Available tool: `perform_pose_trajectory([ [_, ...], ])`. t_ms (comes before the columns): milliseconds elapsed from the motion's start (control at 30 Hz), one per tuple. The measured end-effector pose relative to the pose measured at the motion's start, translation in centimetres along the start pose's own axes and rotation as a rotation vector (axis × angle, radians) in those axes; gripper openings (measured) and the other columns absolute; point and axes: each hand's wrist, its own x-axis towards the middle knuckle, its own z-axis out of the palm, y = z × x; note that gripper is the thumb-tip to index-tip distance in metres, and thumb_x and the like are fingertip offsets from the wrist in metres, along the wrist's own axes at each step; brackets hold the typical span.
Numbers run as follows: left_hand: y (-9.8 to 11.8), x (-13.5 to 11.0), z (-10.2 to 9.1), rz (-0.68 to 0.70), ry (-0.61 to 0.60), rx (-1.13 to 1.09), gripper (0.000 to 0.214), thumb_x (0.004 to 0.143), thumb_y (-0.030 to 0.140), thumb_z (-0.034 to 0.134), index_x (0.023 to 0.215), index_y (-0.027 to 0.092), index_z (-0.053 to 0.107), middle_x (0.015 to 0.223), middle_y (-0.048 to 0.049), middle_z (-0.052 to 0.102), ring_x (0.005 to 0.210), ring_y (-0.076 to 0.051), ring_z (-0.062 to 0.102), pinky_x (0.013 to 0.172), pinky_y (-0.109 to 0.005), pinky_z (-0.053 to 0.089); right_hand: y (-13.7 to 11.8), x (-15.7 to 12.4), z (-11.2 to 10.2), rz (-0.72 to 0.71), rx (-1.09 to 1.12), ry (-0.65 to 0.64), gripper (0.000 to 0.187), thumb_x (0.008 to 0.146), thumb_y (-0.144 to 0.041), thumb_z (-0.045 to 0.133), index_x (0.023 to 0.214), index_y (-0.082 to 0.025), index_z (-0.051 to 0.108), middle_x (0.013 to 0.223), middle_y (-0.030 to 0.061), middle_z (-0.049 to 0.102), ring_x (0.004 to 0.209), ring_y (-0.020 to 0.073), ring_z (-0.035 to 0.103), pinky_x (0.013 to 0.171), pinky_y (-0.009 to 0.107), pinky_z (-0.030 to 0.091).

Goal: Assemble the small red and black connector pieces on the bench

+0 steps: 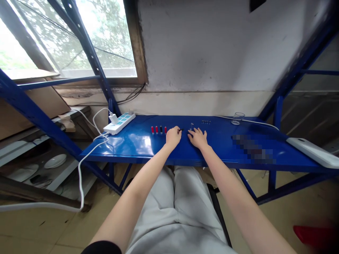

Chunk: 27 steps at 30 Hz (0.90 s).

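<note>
Tubes [156, 129] are lined up, presumably for easy reach; a dark piece [181, 129] is pinched by the left hand [173, 137], the right hand [198, 138] spread beside a small part [191, 126].

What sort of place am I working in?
Probably a small workshop or workroom: a blue workbench, a perforated blue post by its left end, and a white power strip.
</note>
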Motion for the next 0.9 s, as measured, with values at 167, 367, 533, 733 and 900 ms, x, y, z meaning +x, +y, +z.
perform_pose_trajectory([
  [167,-0.6,-2.0,-0.8,-0.086,0.083,-0.343,0.011,0.076,0.026,0.059,0.079,0.016,0.063,0.076,-0.0054,0.067,0.070,-0.015,0.062,0.068,-0.026,0.047,0.0,0.6,0.1,0.016,-0.009,-0.116,0.053,0.091,-0.049,0.017,0.137,-0.030,0.036,0.144,0.0086,0.032,0.135,0.0311,0.018,0.102,0.062,0.011],
  [367,-1.1,-2.6,-1.5,-0.179,0.103,-0.631,0.018,0.074,0.031,0.060,0.080,0.015,0.063,0.075,-0.0072,0.067,0.072,-0.016,0.063,0.069,-0.027,0.049,0.0,1.0,0.2,0.034,0.008,-0.187,0.059,0.090,-0.053,0.013,0.141,-0.027,0.028,0.146,0.0086,0.027,0.135,0.0307,0.016,0.103,0.063,0.009],
  [533,-1.3,-2.5,-1.9,-0.233,0.102,-0.695,0.020,0.073,0.032,0.061,0.080,0.014,0.063,0.075,-0.0082,0.068,0.070,-0.016,0.064,0.068,-0.029,0.050,0.2,1.2,0.4,0.018,0.040,-0.177,0.061,0.090,-0.052,0.015,0.141,-0.020,0.029,0.146,0.0104,0.028,0.134,0.0309,0.018,0.103,0.062,0.011],
  [733,-1.6,-2.5,-1.8,-0.260,0.104,-0.704,0.019,0.073,0.032,0.062,0.080,0.014,0.062,0.073,-0.0077,0.068,0.067,-0.015,0.063,0.065,-0.028,0.050,0.2,0.7,0.5,-0.050,0.089,-0.005,0.049,0.091,-0.041,0.024,0.127,-0.018,0.047,0.133,0.0142,0.045,0.124,0.0318,0.034,0.097,0.060,0.023],
  [900,-1.7,-2.5,-1.5,-0.238,0.104,-0.712,0.016,0.072,0.027,0.062,0.080,0.014,0.061,0.073,-0.0073,0.067,0.069,-0.015,0.063,0.065,-0.027,0.050,0.0,-0.6,-0.4,-0.173,0.238,0.347,0.032,0.090,-0.032,0.032,0.100,-0.018,0.059,0.100,0.0132,0.061,0.097,0.0266,0.052,0.083,0.045,0.036],
])
